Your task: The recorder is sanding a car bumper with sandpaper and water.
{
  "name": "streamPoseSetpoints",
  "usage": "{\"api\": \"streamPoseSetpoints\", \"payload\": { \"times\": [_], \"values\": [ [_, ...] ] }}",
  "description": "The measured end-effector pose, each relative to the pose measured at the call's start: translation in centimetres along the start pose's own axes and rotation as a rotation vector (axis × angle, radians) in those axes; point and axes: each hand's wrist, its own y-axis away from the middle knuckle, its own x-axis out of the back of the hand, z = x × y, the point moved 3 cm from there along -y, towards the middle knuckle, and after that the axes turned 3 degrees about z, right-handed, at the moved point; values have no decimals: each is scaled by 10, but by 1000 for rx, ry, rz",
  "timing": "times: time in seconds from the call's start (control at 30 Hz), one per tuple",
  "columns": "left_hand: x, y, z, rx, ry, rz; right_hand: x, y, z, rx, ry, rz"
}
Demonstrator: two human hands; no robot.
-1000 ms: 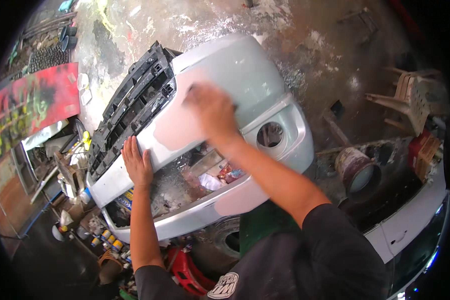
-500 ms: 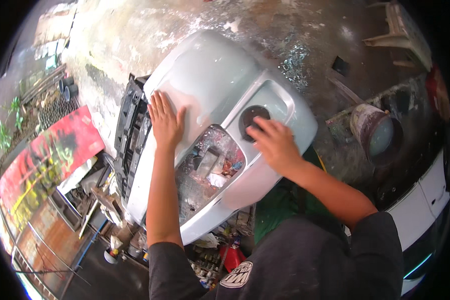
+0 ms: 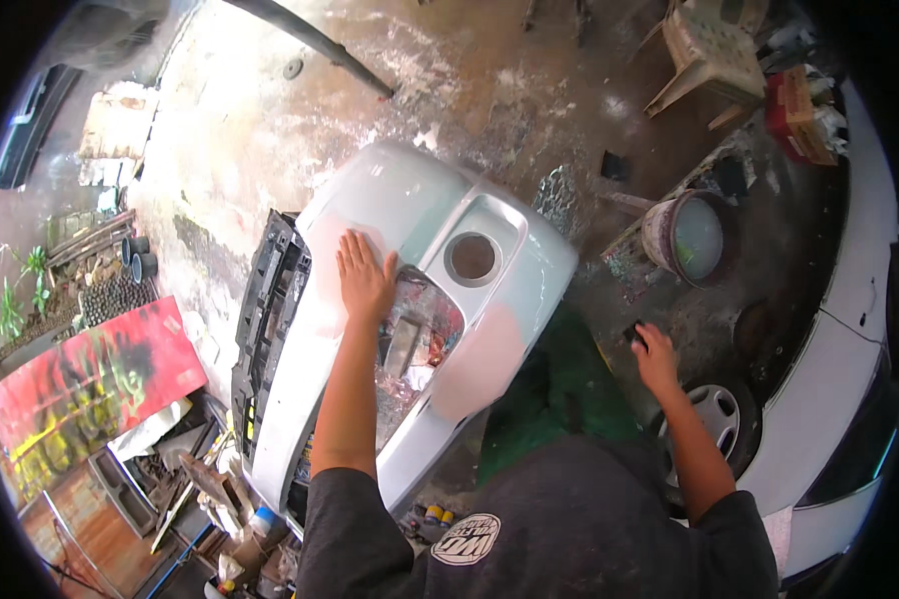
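Note:
A silver-white car bumper [image 3: 440, 205] with pinkish filler patches lies at an angle in front of me. My left hand [image 3: 367, 280] rests flat on its upper face, fingers stretched out, beside the large grille opening. A round lamp hole [image 3: 471, 259] sits in a recess to the right of that opening. Off the bumper, out to the right, my right hand [image 3: 655, 359] is closed on a small black pad [image 3: 633, 331]; its exact kind is too small to make out. Black slatted plastic trim [image 3: 270, 314] runs along the bumper's left side.
A bucket of cloudy water [image 3: 691, 240] stands on the floor to the right. Beyond it are a plastic chair [image 3: 704, 60] and a red box [image 3: 797, 115]. A white car [image 3: 819, 409] stands close at right. A red panel [image 3: 100, 374] and piled scrap lie left.
My right hand has left the bumper near the lamp hole and moved right, toward the bucket side. My left hand stays flat on the bumper. The view has shifted.

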Motion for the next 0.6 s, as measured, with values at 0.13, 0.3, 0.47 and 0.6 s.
{"api": "streamPoseSetpoints", "payload": {
  "times": [0.13, 0.3, 0.47, 0.6],
  "values": [
    [11, 44, 4, -123, 61, -18, -24, 75, 43, -119, 4, -36],
    [33, 102, -28, -154, 54, -63, -47, 134, 77, -223, 91, -177],
    [60, 155, -40, -123, 47, -124, -34, 183, 91, -411, -48, -188],
    [70, 214, -93, -54, 48, -91, -37, 189, 126, -361, -51, -104]
  ]
}}
